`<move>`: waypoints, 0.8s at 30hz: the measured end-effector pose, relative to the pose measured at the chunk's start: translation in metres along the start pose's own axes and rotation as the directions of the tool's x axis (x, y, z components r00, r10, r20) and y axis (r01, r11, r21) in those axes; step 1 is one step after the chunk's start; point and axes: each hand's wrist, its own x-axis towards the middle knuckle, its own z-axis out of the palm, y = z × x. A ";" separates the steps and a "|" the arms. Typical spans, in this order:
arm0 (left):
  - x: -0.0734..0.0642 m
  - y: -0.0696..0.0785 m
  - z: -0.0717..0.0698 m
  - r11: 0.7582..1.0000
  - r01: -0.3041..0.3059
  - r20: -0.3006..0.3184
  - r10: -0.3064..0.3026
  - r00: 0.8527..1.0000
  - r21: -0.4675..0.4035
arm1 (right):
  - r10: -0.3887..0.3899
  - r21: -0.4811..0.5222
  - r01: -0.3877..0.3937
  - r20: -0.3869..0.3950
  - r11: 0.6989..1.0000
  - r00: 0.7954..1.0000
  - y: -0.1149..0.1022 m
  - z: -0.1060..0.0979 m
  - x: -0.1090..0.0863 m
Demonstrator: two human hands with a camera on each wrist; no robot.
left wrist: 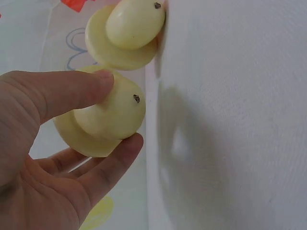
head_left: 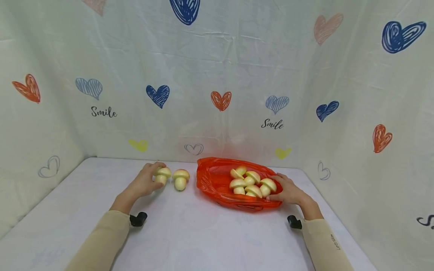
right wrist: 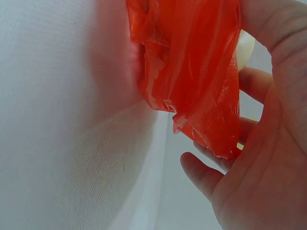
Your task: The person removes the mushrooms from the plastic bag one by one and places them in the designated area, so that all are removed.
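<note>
My left hand [head_left: 146, 180] pinches a pale yellow mushroom [left wrist: 112, 108] between thumb and fingers, stem toward the wrist camera. The stem end has a small dark spot. Just right of it, a second mushroom [head_left: 181, 180] stands on the table, cap up. A red plastic bag [head_left: 217, 195] lies with its mouth spread wide, and several mushrooms [head_left: 252, 182] sit in it. My right hand [head_left: 287, 190] grips the bag's right end, thumb at the near edge and fingers on the far side. In the right wrist view, red film [right wrist: 192, 72] hides part of those fingers.
A white-covered table [head_left: 190, 237] reaches back to a pale curtain [head_left: 237, 56] printed with hearts and "Smile". The curtain also closes in the left and right sides. A black wrist camera [head_left: 138, 219] sits on the left sleeve, another camera [head_left: 294, 222] on the right.
</note>
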 end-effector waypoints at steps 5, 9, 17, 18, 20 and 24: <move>0.000 -0.001 0.002 1.000 0.005 0.014 -0.005 1.000 0.007 | 0.001 -0.003 -0.001 0.001 1.000 1.000 0.000 0.000 0.001; 0.000 -0.003 0.004 1.000 0.008 0.022 -0.009 1.000 0.016 | -0.001 -0.002 0.001 0.000 1.000 1.000 0.000 0.000 0.001; -0.001 -0.007 0.005 1.000 -0.006 0.010 0.005 1.000 0.022 | 0.002 0.000 -0.002 0.000 1.000 1.000 0.001 0.001 0.001; -0.001 -0.007 0.005 1.000 -0.011 0.008 0.010 1.000 0.026 | 0.000 -0.002 0.000 0.000 1.000 1.000 0.001 0.001 0.001; -0.001 -0.008 0.005 0.999 -0.013 0.011 0.013 1.000 0.029 | 0.003 -0.001 -0.003 0.000 1.000 1.000 0.001 0.001 0.001; -0.001 -0.009 0.006 1.000 -0.011 0.016 0.010 1.000 0.026 | -0.001 -0.001 0.001 0.000 1.000 1.000 0.000 0.000 0.001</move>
